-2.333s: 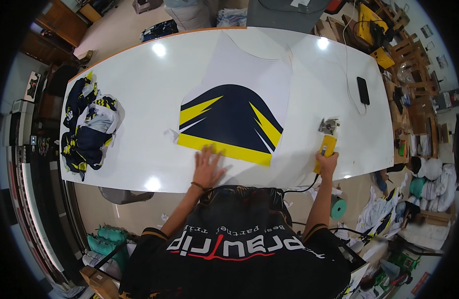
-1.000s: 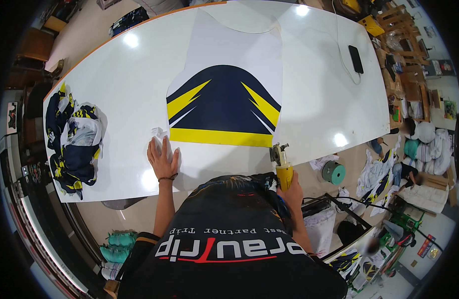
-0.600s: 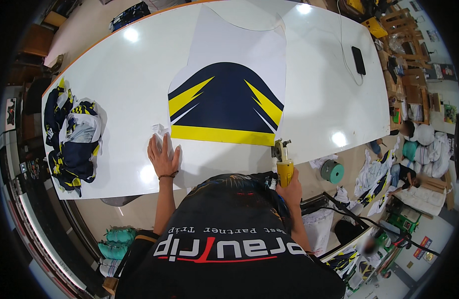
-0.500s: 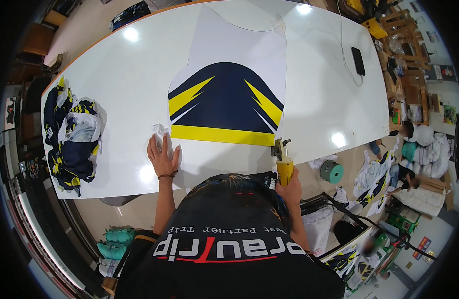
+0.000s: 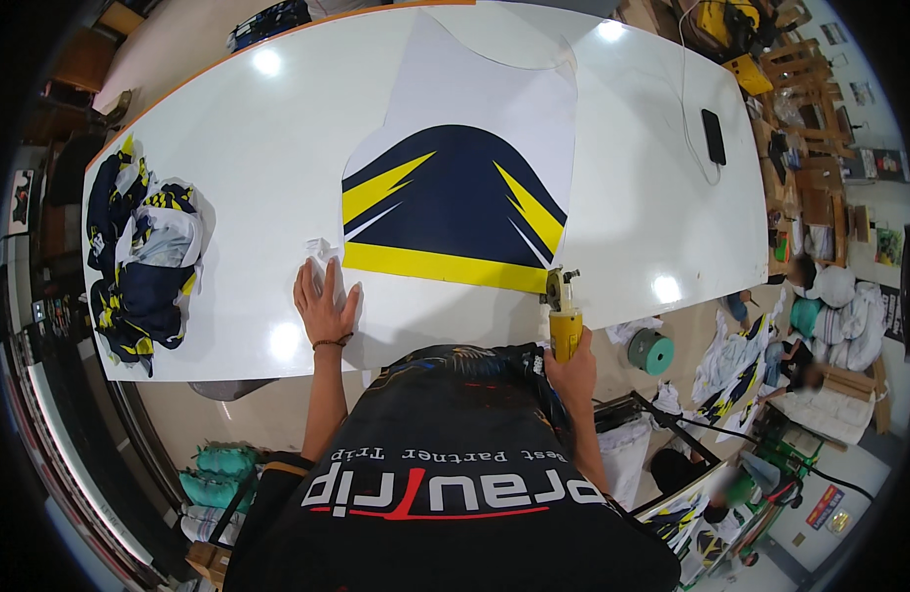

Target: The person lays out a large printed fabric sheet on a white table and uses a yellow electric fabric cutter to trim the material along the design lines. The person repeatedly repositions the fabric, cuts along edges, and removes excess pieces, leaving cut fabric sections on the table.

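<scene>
A fabric panel (image 5: 455, 197) lies flat on the white table, navy with yellow streaks, a yellow band along its near edge and a white upper part. Fingers spread, my left hand (image 5: 326, 303) rests on the tabletop left of the band's near-left corner. A small crumpled white scrap (image 5: 318, 247) lies at its fingertips. My right hand (image 5: 571, 370) is wrapped around the yellow body of a handheld electric cutter (image 5: 566, 331). The cutter's metal head stands at the near-right corner of the yellow band; whether the blade touches the cloth is hard to tell.
A heap of navy, yellow and white cloth (image 5: 157, 266) sits at the table's left end. A black phone (image 5: 713, 136) with a white cable lies at the right. Beyond the table's near-right edge are a green spool (image 5: 651, 351), cloth on the floor and other people.
The whole view has shifted slightly. Both hands, the cutter and the panel keep nearly the same places relative to one another.
</scene>
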`<action>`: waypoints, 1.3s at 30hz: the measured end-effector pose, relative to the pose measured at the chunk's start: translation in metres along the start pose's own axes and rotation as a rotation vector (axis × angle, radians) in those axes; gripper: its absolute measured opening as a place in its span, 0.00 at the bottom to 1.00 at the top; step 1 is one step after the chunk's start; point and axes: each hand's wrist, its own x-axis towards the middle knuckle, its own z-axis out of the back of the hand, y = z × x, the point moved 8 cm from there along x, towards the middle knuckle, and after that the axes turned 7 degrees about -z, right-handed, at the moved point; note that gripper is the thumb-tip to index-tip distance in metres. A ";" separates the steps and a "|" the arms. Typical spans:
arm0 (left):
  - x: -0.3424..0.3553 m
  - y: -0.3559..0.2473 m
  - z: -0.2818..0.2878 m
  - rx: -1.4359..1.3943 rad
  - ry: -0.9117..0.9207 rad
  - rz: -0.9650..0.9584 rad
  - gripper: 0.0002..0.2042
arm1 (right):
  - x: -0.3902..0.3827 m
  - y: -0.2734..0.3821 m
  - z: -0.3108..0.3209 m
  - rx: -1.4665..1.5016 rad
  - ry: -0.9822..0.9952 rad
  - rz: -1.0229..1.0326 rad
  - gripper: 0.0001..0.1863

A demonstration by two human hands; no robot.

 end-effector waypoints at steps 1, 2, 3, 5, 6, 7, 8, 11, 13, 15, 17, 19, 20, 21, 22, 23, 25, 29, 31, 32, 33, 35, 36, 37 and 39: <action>0.000 0.000 0.000 0.001 0.000 0.002 0.32 | 0.000 0.001 0.000 0.003 0.001 -0.002 0.38; 0.000 0.001 0.000 -0.001 -0.006 0.005 0.32 | 0.001 0.003 0.002 0.007 -0.012 0.007 0.38; 0.000 0.001 -0.001 0.007 0.003 0.006 0.32 | 0.001 0.003 0.001 0.009 0.000 -0.010 0.38; 0.001 0.001 -0.001 0.011 0.006 0.017 0.32 | 0.002 0.005 0.003 0.010 -0.012 -0.013 0.37; 0.001 0.001 -0.001 0.012 0.009 0.013 0.32 | 0.002 0.006 0.003 0.015 -0.009 -0.016 0.37; 0.001 0.001 -0.001 0.009 0.009 0.014 0.32 | 0.003 0.008 0.003 0.018 -0.014 -0.009 0.37; 0.001 0.001 0.000 0.002 0.005 0.021 0.32 | 0.004 0.010 0.004 0.019 -0.028 0.006 0.37; 0.001 0.001 0.000 -0.009 0.004 0.024 0.32 | 0.009 0.010 0.002 0.008 -0.027 -0.023 0.37; 0.001 0.000 0.000 -0.007 0.014 0.025 0.32 | 0.013 0.011 0.001 0.023 -0.008 -0.049 0.37; 0.001 0.001 0.000 -0.005 0.017 0.028 0.32 | 0.017 0.014 0.002 0.019 -0.001 -0.071 0.36; 0.000 0.002 0.000 -0.008 0.017 0.037 0.32 | 0.020 0.018 0.004 -0.003 -0.008 -0.083 0.36; 0.001 0.001 0.001 -0.008 0.000 0.016 0.32 | 0.025 0.021 0.005 0.006 -0.009 -0.107 0.36; 0.001 0.001 0.002 -0.018 -0.017 0.016 0.33 | 0.028 0.024 0.007 0.016 -0.024 -0.099 0.36; 0.001 0.000 0.001 -0.009 -0.009 0.013 0.33 | 0.032 0.026 0.009 0.019 -0.022 -0.098 0.35; 0.001 0.001 0.001 -0.009 -0.010 0.013 0.33 | 0.035 0.030 0.010 0.029 -0.032 -0.085 0.35; 0.001 0.002 0.001 -0.015 -0.018 0.017 0.33 | 0.038 0.033 0.013 0.042 -0.048 -0.069 0.35; 0.001 0.002 0.000 -0.014 -0.014 0.016 0.34 | 0.046 0.036 0.014 0.030 -0.033 -0.094 0.35; 0.000 0.004 0.001 -0.031 -0.031 0.022 0.35 | 0.062 0.041 0.018 0.033 -0.036 -0.118 0.35; -0.001 0.005 0.000 -0.029 -0.024 0.019 0.35 | 0.070 0.044 0.018 0.039 -0.027 -0.118 0.35; -0.001 0.006 0.000 -0.038 -0.030 0.024 0.35 | 0.074 0.045 0.018 0.044 -0.025 -0.115 0.36; -0.001 0.006 -0.001 -0.040 -0.029 0.024 0.34 | 0.079 0.046 0.019 0.030 -0.030 -0.122 0.36; -0.002 0.007 -0.001 -0.067 -0.046 0.036 0.34 | 0.087 0.047 0.020 0.002 -0.041 -0.136 0.37; -0.002 0.007 -0.001 -0.056 -0.050 0.024 0.33 | 0.092 0.049 0.020 0.008 -0.042 -0.123 0.37; -0.002 0.007 0.000 -0.055 -0.061 0.016 0.33 | 0.097 0.050 0.021 0.012 -0.047 -0.109 0.37; -0.002 0.007 -0.001 -0.048 -0.066 0.014 0.32 | 0.108 0.051 0.023 0.005 -0.052 -0.092 0.37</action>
